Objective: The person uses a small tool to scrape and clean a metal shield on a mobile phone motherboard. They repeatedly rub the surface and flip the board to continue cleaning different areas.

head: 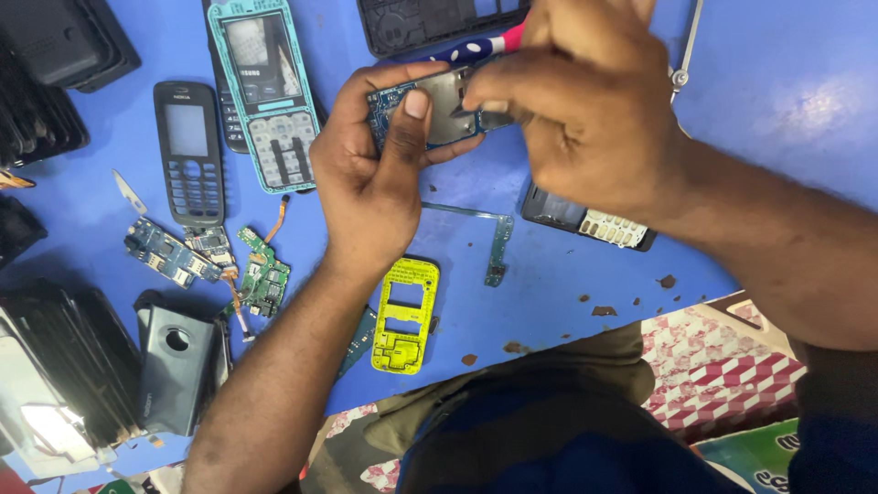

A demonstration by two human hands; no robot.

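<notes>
Nearest me, below my left wrist, one yellow phone frame (405, 316) lies flat on the blue table (777, 101), with a thin green flex strip (497, 249) just beside it toward my right forearm. To the left of my left forearm sit two small loose circuit boards, a blue one (165, 252) and a green one (265, 277), and nearer me one grey back cover (176, 366). My left hand (370, 178) is closed around one blue circuit board (437, 108), thumb pressed on its face, holding it up off the table. My right hand (585, 110) grips a tool with a pink and white handle (498, 44) and meets that board at its right end; I cannot tell the tip. Under my right hand lies one dark keypad piece (590, 220). Farther out, left of my left hand, lie one black phone front (189, 151) and one teal phone frame (265, 91); beyond both hands is one black housing (430, 23).
</notes>
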